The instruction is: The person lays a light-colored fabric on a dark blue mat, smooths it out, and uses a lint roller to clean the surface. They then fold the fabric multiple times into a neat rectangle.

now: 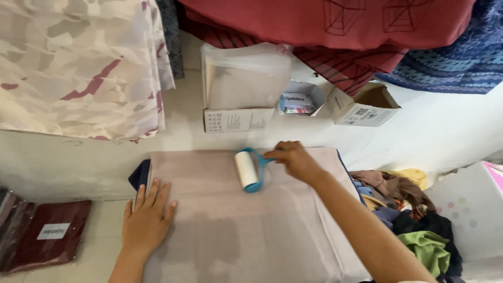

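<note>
A lint roller with a white adhesive drum and a blue frame is laid on the far half of a pale mauve-grey cloth, its drum in flat contact with the fabric so that the whole width of the drum bears on the weave. The blue handle is grasped by the right hand, with the fingers clenched around it from above; the grip is taken at the end of the handle, which keeps the hand off the sticky drum. The left hand is pressed flat on the near left corner of the cloth, fingers released and spread and holding nothing, evidently so that the fabric is kept taut and is not dragged along under the roller. The cloth is spread smooth over a dark blue layer on the pale surface. Behind it, open white cardboard boxes stand against the wall under hanging fabrics. A packaged dark red garment lies to the left, well apart, and a heap of mixed clothes is piled at the right.
</note>
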